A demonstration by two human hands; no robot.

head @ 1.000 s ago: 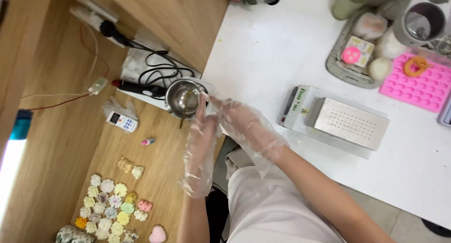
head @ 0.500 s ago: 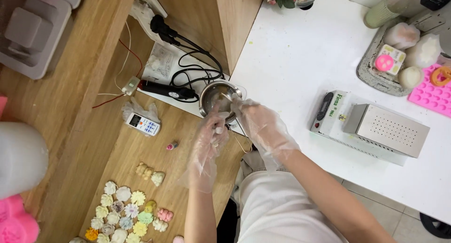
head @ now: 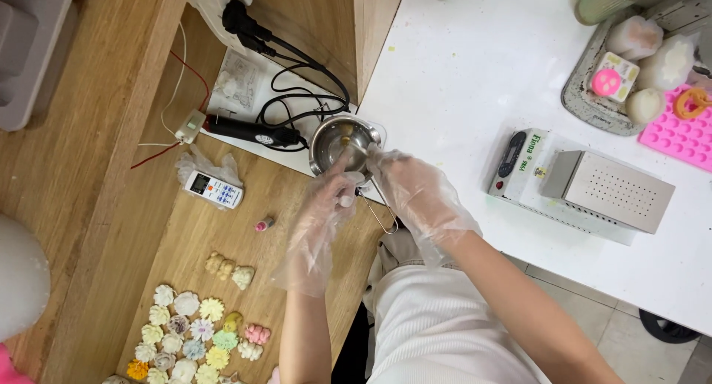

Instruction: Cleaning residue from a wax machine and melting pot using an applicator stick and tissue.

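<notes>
Hands over pot [head: 343,143] | view shifted, hands unmoved | left hand [head: 320,224] gripping small stick | right hand [head: 415,195] grip unclear

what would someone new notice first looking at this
Dead centre, two hands in loose clear plastic gloves meet over a small metal pot: the left hand and right hand both reach to its rim. Bottom left on the wooden surface lies a cluster of small pastel flower-shaped pieces. On the white table to the right sits a metal box-shaped device, with a pink mould at the edge.
</notes>
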